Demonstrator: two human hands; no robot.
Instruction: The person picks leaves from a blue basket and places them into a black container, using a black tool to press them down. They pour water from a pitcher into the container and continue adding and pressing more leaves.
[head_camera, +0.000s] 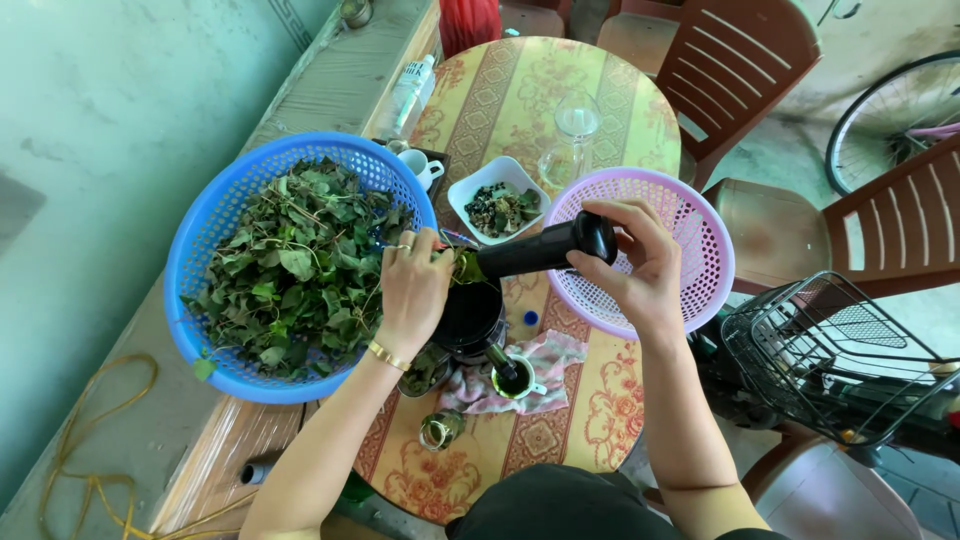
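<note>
A black pusher (545, 248) is clamped in the right hand (640, 265); leaves are pinched by the left hand (412, 285) over the juicer (468, 315), feeding judged underway, pressing next.

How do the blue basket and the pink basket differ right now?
The blue basket is heaped with green leaves; the pink basket shows none. The blue basket looks larger than the pink one. The blue basket overhangs the table's left side; the pink one overhangs its right. The left hand is beside the blue basket; the right hand, gripping a black pusher, is over the pink one. Both are round perforated plastic.
</note>
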